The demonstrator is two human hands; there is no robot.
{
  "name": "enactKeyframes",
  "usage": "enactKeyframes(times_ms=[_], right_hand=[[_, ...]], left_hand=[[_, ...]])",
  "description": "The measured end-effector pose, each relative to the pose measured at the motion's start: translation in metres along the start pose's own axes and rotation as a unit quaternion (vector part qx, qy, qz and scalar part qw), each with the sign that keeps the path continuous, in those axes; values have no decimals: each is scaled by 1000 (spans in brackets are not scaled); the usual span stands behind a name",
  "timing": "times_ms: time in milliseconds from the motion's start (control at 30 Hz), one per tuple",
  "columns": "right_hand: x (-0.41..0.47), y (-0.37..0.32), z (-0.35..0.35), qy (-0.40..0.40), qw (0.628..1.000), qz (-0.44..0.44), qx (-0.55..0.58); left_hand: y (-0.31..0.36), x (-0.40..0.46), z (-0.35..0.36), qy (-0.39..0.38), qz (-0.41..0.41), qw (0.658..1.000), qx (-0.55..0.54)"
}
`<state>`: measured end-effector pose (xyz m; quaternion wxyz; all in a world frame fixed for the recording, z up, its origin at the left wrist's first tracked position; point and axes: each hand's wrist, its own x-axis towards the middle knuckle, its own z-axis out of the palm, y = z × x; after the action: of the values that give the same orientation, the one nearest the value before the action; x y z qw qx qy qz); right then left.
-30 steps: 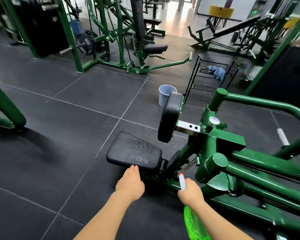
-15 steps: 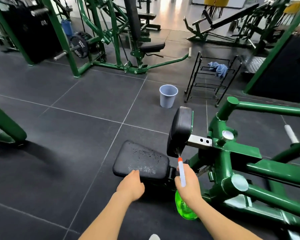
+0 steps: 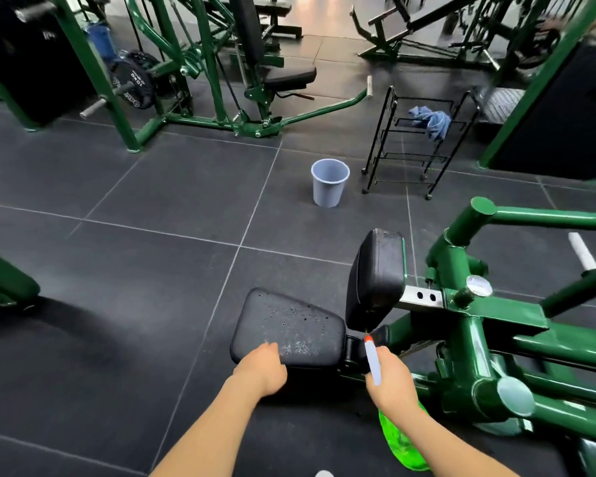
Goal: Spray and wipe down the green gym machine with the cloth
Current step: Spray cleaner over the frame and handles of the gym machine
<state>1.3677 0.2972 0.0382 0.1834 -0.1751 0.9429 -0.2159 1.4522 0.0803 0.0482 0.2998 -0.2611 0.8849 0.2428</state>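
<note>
The green gym machine (image 3: 472, 339) fills the lower right. Its black seat (image 3: 289, 325) carries spray droplets, and its black back pad (image 3: 375, 277) stands upright behind the seat. My right hand (image 3: 391, 387) grips a green spray bottle (image 3: 401, 438). The bottle's white, red-tipped nozzle (image 3: 372, 359) points at the lower edge of the back pad. My left hand (image 3: 260, 371) holds nothing, and its fingertips touch the near edge of the seat. A blue cloth (image 3: 430, 122) hangs on a black wire rack (image 3: 382, 142) farther back, away from both hands.
A grey bucket (image 3: 329, 182) stands on the dark tiled floor beyond the seat, left of the rack. Another green machine (image 3: 255, 87) with a weight plate (image 3: 133, 84) stands at the back. A green bar (image 3: 4, 280) crosses the left edge.
My right hand has lifted the spray bottle from beside the frame up toward the back pad. My left hand has stayed at the seat's near edge. The view has shifted.
</note>
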Motion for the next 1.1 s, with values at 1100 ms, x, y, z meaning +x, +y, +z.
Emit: enactKeyframes(times_ms=[1100], right_hand=[[41, -212, 145, -201, 973, 107, -29]], left_hand=[[-176, 112, -98, -109, 153, 960, 208]])
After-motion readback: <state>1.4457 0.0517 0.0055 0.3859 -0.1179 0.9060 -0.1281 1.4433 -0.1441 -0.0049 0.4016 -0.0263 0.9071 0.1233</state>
